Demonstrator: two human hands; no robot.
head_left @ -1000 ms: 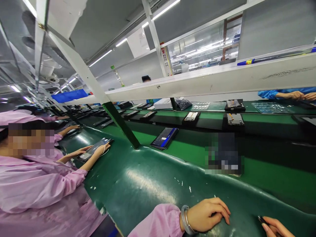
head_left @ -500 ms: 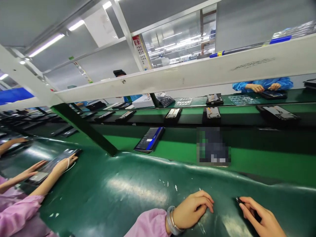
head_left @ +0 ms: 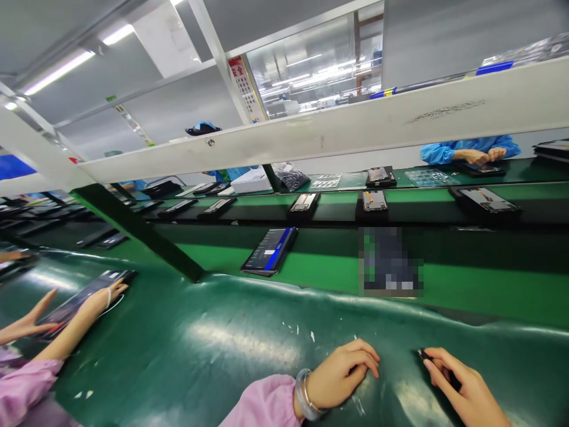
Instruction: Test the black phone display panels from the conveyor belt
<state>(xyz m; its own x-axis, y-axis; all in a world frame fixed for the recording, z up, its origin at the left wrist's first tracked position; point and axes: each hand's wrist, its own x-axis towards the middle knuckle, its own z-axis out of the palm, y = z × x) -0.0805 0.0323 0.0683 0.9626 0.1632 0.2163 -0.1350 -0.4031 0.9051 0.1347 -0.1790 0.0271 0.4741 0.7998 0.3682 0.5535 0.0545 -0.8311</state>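
Note:
My left hand (head_left: 340, 379), with bangles at the wrist and a pink sleeve, rests on the green mat (head_left: 213, 379). Its fingers are loosely bent, apart, with nothing visible in them. To the right, my right hand (head_left: 464, 382) is closed around a small black tool (head_left: 423, 354). Only the tool's dark tip shows between thumb and fingers; the rest is hidden in the palm. Beyond my hands, a tablet-like device (head_left: 270, 252) with a blue stripe lies on the green belt (head_left: 329, 261). A blurred-out dark panel (head_left: 390, 264) lies to its right.
White scraps (head_left: 312, 336) lie on the mat. A co-worker's hand (head_left: 95, 299) rests on a dark device (head_left: 75, 308) at left. A slanted post (head_left: 137, 234) and white beam (head_left: 284, 142) cross the view. Opened devices (head_left: 374, 201) line the far belt; another person's hands (head_left: 480, 156) work beyond.
The camera view has shifted slightly. The co-worker's left hand at the left has lifted off the device with fingers spread. My own hands keep nearly the same pose.

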